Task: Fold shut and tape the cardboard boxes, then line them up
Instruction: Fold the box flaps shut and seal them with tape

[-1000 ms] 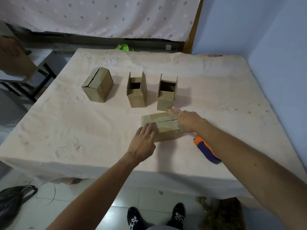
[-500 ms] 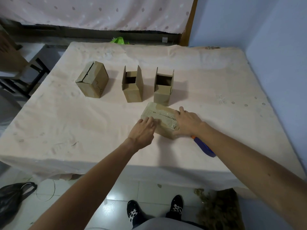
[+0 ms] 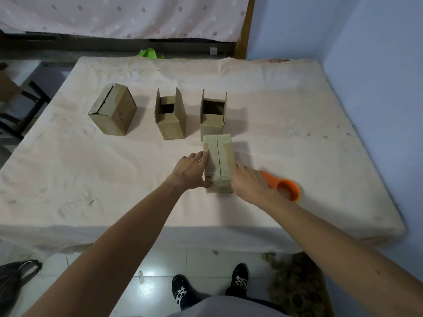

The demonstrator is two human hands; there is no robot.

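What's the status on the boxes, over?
Left hand and right hand press near box sides. Flaps shut, seam showing. Two open boxes behind; tape dispenser by right hand.

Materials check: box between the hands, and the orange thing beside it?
Near box: matte brown cardboard, likely corrugated; flaps meet at a raw seam. Orange tool: smooth plastic, probably; even colour, slight sheen.

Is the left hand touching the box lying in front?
Touching. The head view shows the left hand with its straight fingers pressed against the left side of the near box, with no gap between them.
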